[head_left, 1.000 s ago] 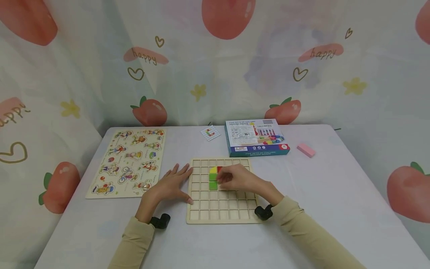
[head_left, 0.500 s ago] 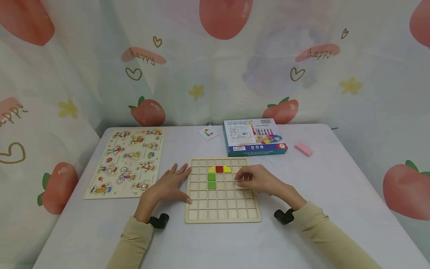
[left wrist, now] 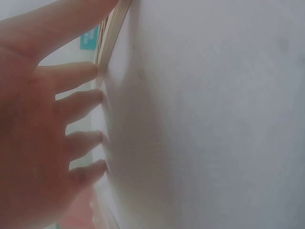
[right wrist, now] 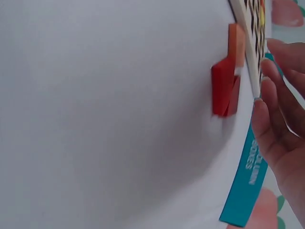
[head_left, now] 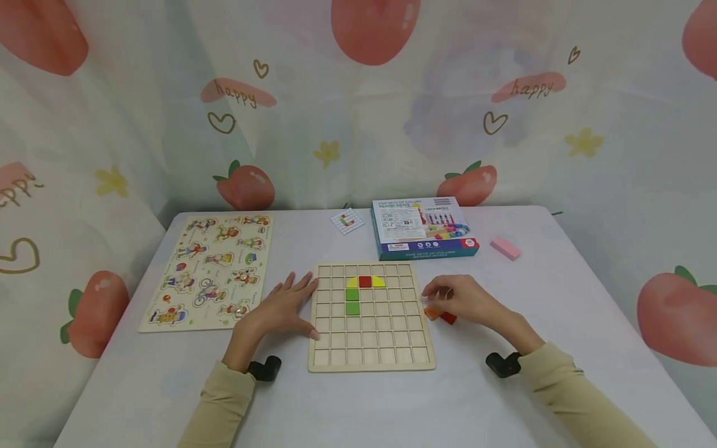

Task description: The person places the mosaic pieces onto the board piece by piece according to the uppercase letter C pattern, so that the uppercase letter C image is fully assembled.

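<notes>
A wooden grid board lies mid-table. In its upper part sit a red square between two yellow rounded pieces, and two green squares below the left yellow one. My left hand has its fingers spread, fingertip and thumb touching the board's left edge. Just right of the board, my right hand hovers with loosely bent fingers and nothing visible between them. Beneath it on the table are an orange block and red blocks, close together; the hand partly covers them in the head view.
A wooden picture puzzle lies at the left, near my left hand. Behind the board are a small pattern card and a blue-and-white box. A pink block lies right of the box. Patterned cloth hangs behind the table.
My right hand has drawn back from the red square and moved right, off the board to the loose blocks. The red square and right yellow piece are uncovered. My left hand stays at the board's edge.
</notes>
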The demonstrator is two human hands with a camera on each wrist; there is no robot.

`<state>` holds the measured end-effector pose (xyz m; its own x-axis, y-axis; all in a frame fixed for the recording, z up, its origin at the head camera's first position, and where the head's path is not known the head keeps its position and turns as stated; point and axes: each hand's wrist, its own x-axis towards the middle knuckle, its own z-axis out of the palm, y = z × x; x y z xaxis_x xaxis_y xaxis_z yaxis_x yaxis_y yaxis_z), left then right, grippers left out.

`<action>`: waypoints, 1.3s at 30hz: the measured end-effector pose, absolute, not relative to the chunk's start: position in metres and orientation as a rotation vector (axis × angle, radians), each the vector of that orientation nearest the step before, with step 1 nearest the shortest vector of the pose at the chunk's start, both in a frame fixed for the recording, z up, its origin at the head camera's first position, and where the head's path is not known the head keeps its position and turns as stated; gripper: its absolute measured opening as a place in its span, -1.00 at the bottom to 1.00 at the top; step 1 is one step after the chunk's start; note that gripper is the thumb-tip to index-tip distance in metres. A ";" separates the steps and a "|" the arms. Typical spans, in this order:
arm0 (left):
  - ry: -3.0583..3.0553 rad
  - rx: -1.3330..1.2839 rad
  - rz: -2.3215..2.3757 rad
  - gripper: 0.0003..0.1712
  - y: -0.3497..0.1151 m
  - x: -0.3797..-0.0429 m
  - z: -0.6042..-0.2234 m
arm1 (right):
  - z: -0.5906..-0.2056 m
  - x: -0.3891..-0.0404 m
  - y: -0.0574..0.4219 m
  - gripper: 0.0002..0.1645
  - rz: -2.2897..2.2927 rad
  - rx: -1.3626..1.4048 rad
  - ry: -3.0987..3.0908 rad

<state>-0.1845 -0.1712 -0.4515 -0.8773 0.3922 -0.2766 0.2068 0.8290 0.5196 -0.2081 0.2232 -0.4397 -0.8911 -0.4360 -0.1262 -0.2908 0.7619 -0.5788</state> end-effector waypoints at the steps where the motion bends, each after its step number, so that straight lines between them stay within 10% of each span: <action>1: 2.636 0.449 0.688 0.33 -0.171 -0.184 -0.451 | -0.440 -0.208 0.226 -0.78 -0.826 -0.567 2.712; 39: 2.636 0.446 0.693 0.33 -0.171 -0.184 -0.453 | -0.450 -0.208 0.259 -0.79 -0.774 -0.521 2.707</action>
